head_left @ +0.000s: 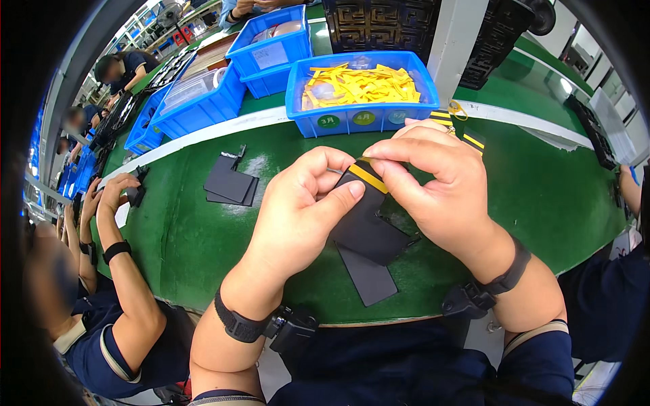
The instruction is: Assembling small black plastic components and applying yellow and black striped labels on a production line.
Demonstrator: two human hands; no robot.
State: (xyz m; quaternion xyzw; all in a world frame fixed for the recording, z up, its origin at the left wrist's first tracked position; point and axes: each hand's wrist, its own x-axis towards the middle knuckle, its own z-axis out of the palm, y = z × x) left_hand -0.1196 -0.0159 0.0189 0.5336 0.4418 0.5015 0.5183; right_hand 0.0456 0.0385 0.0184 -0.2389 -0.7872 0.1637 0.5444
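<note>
My left hand [301, 203] grips a flat black piece [372, 230], its thumb pressed on the face near the upper end. A yellow strip [367, 178] crosses that end. My right hand [433, 172] is closed in a pinch at the upper corner, with a thin yellowish strip [365, 159] at its fingertips; where that strip leads is hidden. Below the held piece, another flat black piece [369, 276] lies on the green table [284, 291]. Behind my right hand, black pieces with yellow bands [473, 142] show in part.
A blue bin [365, 122] full of yellow strips [362, 84] stands ahead. More blue bins [203, 101] are at the far left. Overlapping black pieces [230, 181] lie left of my hands. A white post [460, 47] rises at the back. Co-workers sit along the left; another person's arm shows at right.
</note>
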